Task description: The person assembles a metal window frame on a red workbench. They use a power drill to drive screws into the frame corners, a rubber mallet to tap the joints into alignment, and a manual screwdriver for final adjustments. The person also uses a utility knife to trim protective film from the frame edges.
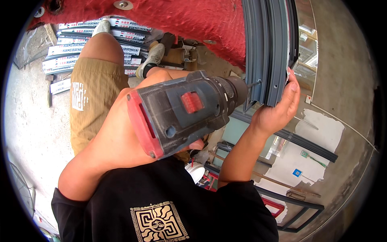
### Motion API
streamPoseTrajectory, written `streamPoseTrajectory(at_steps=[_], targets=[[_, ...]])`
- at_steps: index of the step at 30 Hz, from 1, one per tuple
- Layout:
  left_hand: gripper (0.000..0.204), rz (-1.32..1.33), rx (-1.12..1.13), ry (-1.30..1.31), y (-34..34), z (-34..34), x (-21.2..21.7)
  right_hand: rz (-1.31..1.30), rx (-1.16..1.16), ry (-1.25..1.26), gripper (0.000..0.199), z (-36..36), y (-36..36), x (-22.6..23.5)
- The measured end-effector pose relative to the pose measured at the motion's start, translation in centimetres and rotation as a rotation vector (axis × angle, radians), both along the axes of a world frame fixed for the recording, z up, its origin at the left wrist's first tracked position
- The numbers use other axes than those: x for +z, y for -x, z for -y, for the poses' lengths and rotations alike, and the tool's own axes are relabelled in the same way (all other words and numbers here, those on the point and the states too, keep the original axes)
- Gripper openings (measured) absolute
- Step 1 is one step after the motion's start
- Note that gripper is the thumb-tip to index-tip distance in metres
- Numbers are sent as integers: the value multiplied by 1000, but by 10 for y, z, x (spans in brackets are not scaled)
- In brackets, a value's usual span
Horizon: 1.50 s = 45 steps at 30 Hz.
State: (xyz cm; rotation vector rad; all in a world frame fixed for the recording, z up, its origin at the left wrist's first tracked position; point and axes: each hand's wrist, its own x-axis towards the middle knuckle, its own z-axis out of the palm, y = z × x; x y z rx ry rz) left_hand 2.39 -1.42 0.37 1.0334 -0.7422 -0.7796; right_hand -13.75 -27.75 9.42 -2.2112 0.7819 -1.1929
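Note:
My left hand is closed round the grip of a black and red cordless drill, whose body hides most of the fingers. The drill's chuck points right, and its thin bit meets the face of a grey metal profile close to the profile's lower end. A small hole shows beside that spot. From the right, my right hand holds the profile's end, with fingers up along its far edge and the palm near its bottom corner.
Red fabric covers a work surface beneath the profile. Wrapped profile lengths lie stacked at the upper left, near my shoes. Below right are dark profiles, a dark frame and a white bucket. A wall stands on the right.

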Motion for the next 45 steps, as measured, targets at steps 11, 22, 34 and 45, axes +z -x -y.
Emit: streamPoseTrajectory(at_steps=[11,22,34,45], targets=[[69,0,-72,-256,51,-12,14,27,-26,-6,37,-1,-2,-2],[92,7,35,-155,91,-8,12,12,-57,-8,39,-4,-6,-1],[76,71,-20,-175,90,-13,16,0,-60,-9,39,-6,-7,1],[74,-49,40,-182,78,-11,16,-76,-29,-6,42,-3,-2,7]])
